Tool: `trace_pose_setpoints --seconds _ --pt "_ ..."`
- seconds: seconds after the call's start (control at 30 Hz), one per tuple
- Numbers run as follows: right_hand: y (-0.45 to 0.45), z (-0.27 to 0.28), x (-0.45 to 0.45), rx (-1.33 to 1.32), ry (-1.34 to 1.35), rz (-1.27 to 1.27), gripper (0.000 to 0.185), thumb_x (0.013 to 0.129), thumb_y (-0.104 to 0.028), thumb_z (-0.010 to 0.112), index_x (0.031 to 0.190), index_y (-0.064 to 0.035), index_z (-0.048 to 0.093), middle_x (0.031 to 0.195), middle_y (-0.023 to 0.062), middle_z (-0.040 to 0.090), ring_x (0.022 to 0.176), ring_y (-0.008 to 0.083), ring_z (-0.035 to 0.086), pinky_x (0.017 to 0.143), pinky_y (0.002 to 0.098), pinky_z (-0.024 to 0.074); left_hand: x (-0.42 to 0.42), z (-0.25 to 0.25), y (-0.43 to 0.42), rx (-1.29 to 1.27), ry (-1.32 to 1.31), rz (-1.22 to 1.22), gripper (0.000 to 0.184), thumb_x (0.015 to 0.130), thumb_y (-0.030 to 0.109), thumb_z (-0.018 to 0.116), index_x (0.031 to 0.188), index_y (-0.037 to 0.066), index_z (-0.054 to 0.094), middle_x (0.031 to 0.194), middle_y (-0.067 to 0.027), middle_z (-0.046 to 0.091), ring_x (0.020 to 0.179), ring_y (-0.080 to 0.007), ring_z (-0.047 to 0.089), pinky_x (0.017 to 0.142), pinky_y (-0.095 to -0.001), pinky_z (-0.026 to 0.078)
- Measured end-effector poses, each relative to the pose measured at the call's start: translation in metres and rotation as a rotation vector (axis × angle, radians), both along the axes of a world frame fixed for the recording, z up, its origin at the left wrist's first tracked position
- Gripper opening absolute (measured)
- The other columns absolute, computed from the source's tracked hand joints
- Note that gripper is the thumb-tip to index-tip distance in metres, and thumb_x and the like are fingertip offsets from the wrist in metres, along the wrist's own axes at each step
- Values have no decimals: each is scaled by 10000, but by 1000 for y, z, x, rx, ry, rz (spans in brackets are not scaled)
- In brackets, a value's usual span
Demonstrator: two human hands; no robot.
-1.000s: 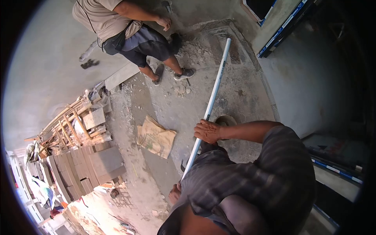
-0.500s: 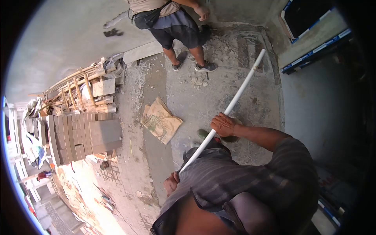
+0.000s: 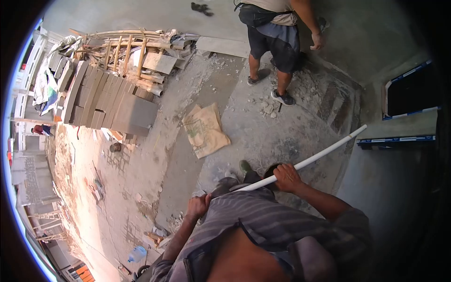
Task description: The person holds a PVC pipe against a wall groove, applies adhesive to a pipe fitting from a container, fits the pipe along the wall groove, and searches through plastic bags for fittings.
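My right hand (image 3: 287, 177) is closed around a long white plastic pipe (image 3: 324, 152), which slants from my waist up toward the right wall. At the waist, the pipe's near end drops out of sight against my striped shirt (image 3: 253, 207). My left hand (image 3: 199, 205) is a closed fist beside the shirt, roughly in line with the pipe. What it grips is hidden. Beyond my feet a printed beige sack (image 3: 206, 130) lies flat on the concrete floor.
Another person (image 3: 272, 47) in dark shorts stands ahead, near rubble (image 3: 269, 108). Stacked grey blocks (image 3: 105, 101) and bamboo poles (image 3: 127, 54) lie to the left. A blue-edged wall opening (image 3: 411, 91) is at the right. A clear blue bottle (image 3: 137, 254) lies lower left.
The view has swung to the right. The pipe has tilted from steep to flatter, its far end now lower and nearer the right wall. My left forearm has come into sight.
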State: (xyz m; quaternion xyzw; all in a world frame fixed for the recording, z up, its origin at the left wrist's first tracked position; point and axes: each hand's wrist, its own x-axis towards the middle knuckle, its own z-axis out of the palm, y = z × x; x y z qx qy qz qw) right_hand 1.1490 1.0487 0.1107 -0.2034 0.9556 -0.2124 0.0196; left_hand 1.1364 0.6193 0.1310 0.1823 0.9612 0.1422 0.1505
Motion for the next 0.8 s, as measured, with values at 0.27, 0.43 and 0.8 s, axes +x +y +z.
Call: trace_pose_setpoints --seconds 0.27,0.43,0.8 --pt "8 -41 -59 194 -1747 226 171 765 -169 675 722 -3 664 670 163 657 616 321 651 531 500 476 -20 13 13 198 213 -168 402 960 401 584 690 104 581 548 -137 581 511 -351 602 511 -473 465" --pt "-1 4 -5 88 -374 -40 178 800 -197 644 918 -65 626 958 140 608 920 331 621 931 478 434 -7 5 1 -37 54 -38 382 949 372 596 676 105 571 571 -130 586 522 -351 591 527 -451 463" --pt "-5 -16 -29 82 -1798 125 131 761 -141 667 823 -26 662 687 120 642 547 299 597 542 472 472 -24 11 -3 198 222 -198 263 915 252 605 708 93 575 680 -106 586 640 -312 593 598 -425 465"
